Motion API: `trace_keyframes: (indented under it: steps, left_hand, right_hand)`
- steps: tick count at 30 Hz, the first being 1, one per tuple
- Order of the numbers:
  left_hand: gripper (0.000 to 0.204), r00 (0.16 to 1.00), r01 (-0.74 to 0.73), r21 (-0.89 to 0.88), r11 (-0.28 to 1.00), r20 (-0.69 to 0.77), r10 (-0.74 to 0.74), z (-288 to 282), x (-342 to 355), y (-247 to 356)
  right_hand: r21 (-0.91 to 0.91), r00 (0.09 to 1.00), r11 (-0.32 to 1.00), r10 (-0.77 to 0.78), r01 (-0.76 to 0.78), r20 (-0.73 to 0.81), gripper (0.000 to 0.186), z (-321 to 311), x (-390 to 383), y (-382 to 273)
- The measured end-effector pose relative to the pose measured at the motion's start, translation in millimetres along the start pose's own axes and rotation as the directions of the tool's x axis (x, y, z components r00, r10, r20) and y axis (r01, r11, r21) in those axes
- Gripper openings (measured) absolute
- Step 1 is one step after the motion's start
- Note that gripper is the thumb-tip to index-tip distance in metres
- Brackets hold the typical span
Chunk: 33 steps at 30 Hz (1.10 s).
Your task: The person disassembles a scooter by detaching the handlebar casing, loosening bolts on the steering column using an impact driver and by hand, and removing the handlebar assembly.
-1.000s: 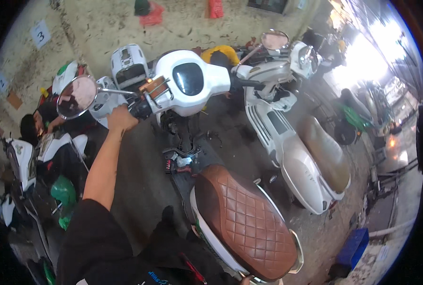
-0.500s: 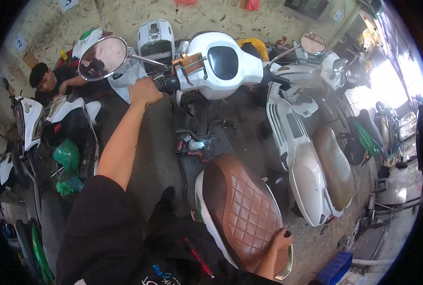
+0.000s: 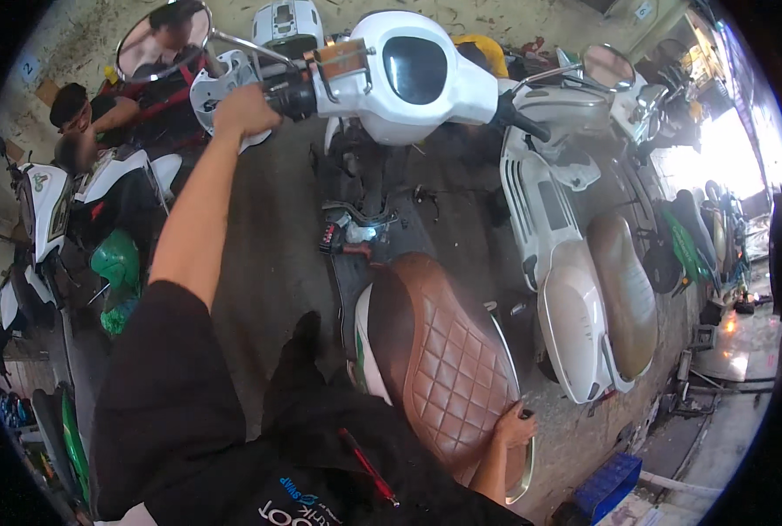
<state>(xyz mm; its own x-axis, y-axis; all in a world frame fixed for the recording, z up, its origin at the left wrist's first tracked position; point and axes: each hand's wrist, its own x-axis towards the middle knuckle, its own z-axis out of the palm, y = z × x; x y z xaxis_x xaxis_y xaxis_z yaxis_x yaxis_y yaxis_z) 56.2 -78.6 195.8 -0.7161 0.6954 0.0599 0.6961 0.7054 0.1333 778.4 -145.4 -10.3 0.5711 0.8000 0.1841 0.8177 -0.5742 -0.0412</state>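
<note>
My left hand (image 3: 246, 112) is closed round the left handlebar grip (image 3: 290, 96) of a white scooter, its arm stretched out ahead. My right hand (image 3: 515, 428) grips the rear edge beside the brown quilted seat (image 3: 461, 368); its fingertips are partly hidden. The scooter's white handlebar cover (image 3: 417, 118) carries a dark oval display (image 3: 415, 70) and round mirrors on stalks. Below it the front is stripped, showing dark frame parts. On the footboard lies a red and black tool (image 3: 345, 243), perhaps a cordless drill.
Close on the right stands another white scooter (image 3: 575, 324) with a tan seat (image 3: 623, 298). To the left, a person (image 3: 92, 114) is beside a white motorbike (image 3: 49, 206). A blue crate (image 3: 610, 486) sits at lower right; a white body panel (image 3: 287, 26) is at the back wall.
The handlebar and my left hand sit higher in the view, and the seat has shifted up slightly. My right hand stays at the seat's rear, its fingers now wrapped over the edge.
</note>
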Motion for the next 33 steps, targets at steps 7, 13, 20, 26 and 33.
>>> trace_keyframes:
  steps: [7,13,20,26,33]
  left_hand:
    - [0.065,1.000,0.018,0.006,1.000,0.005,-0.019,2,-24,21]
    - [0.061,0.996,0.081,-0.032,0.996,-0.025,-0.082,8,-40,18]
    - [0.063,0.996,-0.014,-0.003,1.000,-0.088,0.014,8,-44,12]
    - [0.080,0.973,-0.159,-0.028,0.987,-0.174,0.151,36,-35,-23]
    - [0.077,0.895,-0.079,0.036,0.996,-0.438,0.087,36,-130,29]
  right_hand:
    - [-0.021,0.998,1.000,-0.016,0.015,-0.058,0.053,-2,3,4]
    - [0.026,0.999,0.999,-0.046,0.046,-0.011,0.049,0,11,-3]
    - [0.965,0.605,0.259,-0.762,-0.042,0.231,0.017,-4,-18,-147]
    - [0.978,0.240,0.155,-0.953,-0.141,0.185,0.020,37,-54,-144]
    - [0.849,0.151,0.344,-0.889,-0.402,0.432,0.030,40,-48,-119]
